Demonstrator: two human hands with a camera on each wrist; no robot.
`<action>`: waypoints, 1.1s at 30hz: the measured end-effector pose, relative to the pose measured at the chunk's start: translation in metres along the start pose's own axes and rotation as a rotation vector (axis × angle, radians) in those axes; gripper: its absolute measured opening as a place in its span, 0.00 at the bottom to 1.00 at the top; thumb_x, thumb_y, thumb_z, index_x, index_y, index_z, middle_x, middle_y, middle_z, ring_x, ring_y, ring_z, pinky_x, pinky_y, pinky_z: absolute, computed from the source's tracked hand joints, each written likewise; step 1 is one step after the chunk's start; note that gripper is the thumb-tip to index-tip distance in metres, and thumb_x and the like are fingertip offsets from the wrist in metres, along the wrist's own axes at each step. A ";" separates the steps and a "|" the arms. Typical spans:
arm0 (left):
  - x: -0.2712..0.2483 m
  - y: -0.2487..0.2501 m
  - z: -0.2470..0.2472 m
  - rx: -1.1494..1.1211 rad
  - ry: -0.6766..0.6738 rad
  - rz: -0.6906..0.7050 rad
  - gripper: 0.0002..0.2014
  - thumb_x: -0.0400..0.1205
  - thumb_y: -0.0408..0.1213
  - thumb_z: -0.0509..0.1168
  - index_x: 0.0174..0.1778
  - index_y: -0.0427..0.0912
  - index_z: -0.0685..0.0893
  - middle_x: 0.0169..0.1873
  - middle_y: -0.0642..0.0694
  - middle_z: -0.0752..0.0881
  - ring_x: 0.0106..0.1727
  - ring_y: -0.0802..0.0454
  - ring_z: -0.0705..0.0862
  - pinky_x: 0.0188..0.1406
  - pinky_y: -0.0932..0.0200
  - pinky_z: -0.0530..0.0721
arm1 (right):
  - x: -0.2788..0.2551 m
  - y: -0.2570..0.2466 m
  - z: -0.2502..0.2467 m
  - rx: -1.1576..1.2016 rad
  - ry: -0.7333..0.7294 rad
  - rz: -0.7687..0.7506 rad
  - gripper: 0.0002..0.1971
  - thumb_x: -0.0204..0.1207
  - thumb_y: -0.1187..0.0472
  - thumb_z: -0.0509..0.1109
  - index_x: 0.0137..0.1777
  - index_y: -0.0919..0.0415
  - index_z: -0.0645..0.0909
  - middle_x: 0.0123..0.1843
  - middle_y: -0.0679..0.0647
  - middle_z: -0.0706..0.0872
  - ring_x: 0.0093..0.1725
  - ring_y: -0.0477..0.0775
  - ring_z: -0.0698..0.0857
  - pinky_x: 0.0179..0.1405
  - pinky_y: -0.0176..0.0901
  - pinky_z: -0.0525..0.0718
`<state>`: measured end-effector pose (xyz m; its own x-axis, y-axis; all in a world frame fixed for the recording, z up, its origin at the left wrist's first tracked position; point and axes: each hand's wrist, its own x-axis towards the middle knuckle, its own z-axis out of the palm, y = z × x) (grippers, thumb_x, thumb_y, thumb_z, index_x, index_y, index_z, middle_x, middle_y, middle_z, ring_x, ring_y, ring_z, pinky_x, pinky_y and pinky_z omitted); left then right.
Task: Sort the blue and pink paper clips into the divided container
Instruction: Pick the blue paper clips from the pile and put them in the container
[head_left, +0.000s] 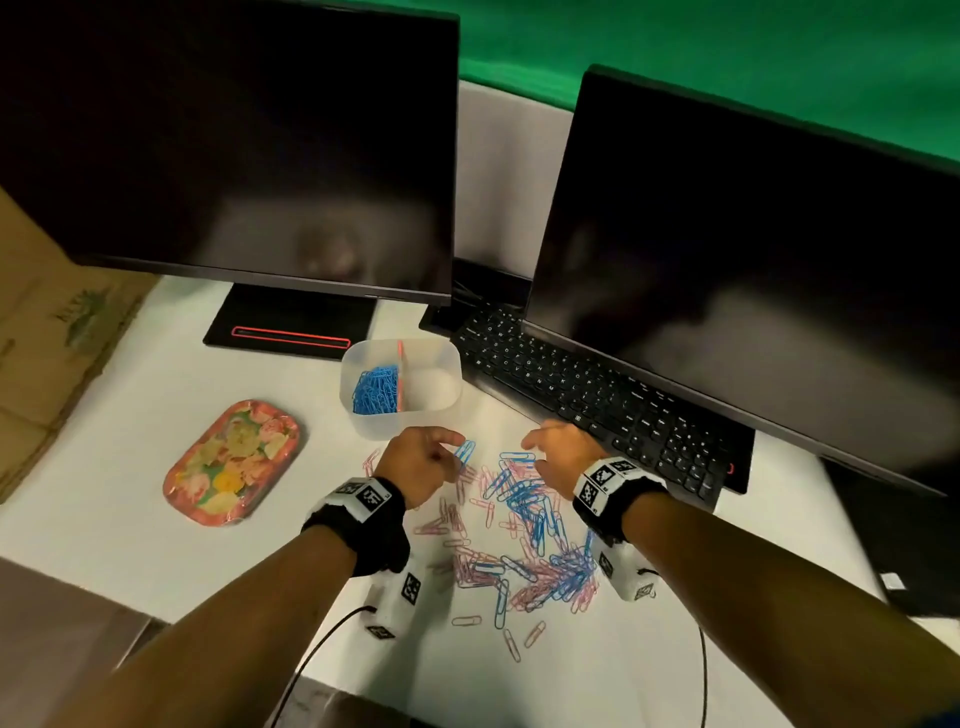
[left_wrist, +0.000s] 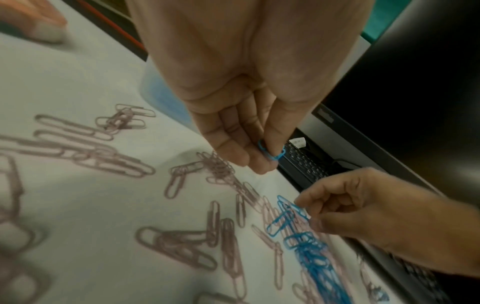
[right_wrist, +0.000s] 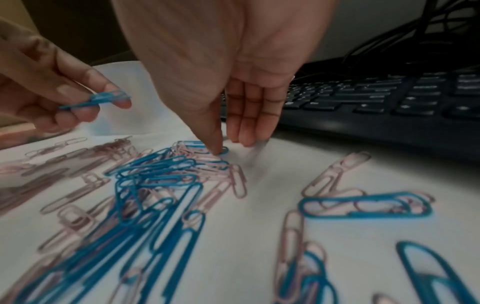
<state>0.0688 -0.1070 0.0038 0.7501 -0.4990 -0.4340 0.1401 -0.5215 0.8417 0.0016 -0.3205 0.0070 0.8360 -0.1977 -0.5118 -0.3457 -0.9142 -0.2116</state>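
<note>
A clear divided container (head_left: 451, 364) stands behind the pile; blue clips (head_left: 375, 391) fill its left half and its right half looks bare. Mixed blue and pink paper clips (head_left: 519, 525) lie scattered on the white table. My left hand (head_left: 451, 448) is raised just in front of the container, thumb and fingers pinching blue clips (head_left: 465, 451), also seen in the left wrist view as the held blue clips (left_wrist: 271, 153). My right hand (right_wrist: 231, 146) reaches down at the pile's far edge, its fingers nearly straight and its thumb tip touching a blue clip (right_wrist: 223, 152) that lies on the table.
A black keyboard (head_left: 597, 395) lies just right of the right hand, under a dark monitor (head_left: 753, 249). A second monitor (head_left: 234, 145) stands behind the container. A flowered tray (head_left: 234, 460) sits to the left, with a cardboard box (head_left: 47, 353) beyond it.
</note>
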 end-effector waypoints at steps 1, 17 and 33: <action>0.000 -0.001 0.000 -0.060 -0.011 -0.023 0.12 0.77 0.25 0.67 0.53 0.42 0.84 0.34 0.39 0.89 0.30 0.58 0.84 0.34 0.65 0.79 | 0.001 0.000 0.001 -0.020 0.010 -0.006 0.16 0.78 0.65 0.64 0.62 0.49 0.82 0.63 0.51 0.81 0.60 0.56 0.83 0.60 0.46 0.83; -0.005 -0.007 0.013 -0.275 0.012 -0.138 0.04 0.81 0.24 0.64 0.43 0.36 0.80 0.29 0.42 0.87 0.24 0.54 0.86 0.29 0.61 0.86 | -0.015 -0.002 0.009 0.342 0.045 0.144 0.08 0.71 0.63 0.69 0.38 0.58 0.90 0.38 0.52 0.91 0.41 0.52 0.90 0.38 0.37 0.86; -0.015 0.010 0.022 -0.625 -0.084 -0.088 0.12 0.81 0.20 0.59 0.52 0.34 0.85 0.34 0.39 0.86 0.34 0.49 0.86 0.35 0.60 0.85 | -0.042 -0.043 0.003 1.211 0.134 0.042 0.10 0.72 0.76 0.70 0.47 0.63 0.84 0.34 0.60 0.88 0.27 0.51 0.85 0.31 0.40 0.87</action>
<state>0.0451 -0.1199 0.0115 0.6688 -0.5385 -0.5125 0.5688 -0.0731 0.8192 -0.0201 -0.2713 0.0355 0.8271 -0.3194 -0.4624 -0.4875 0.0015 -0.8731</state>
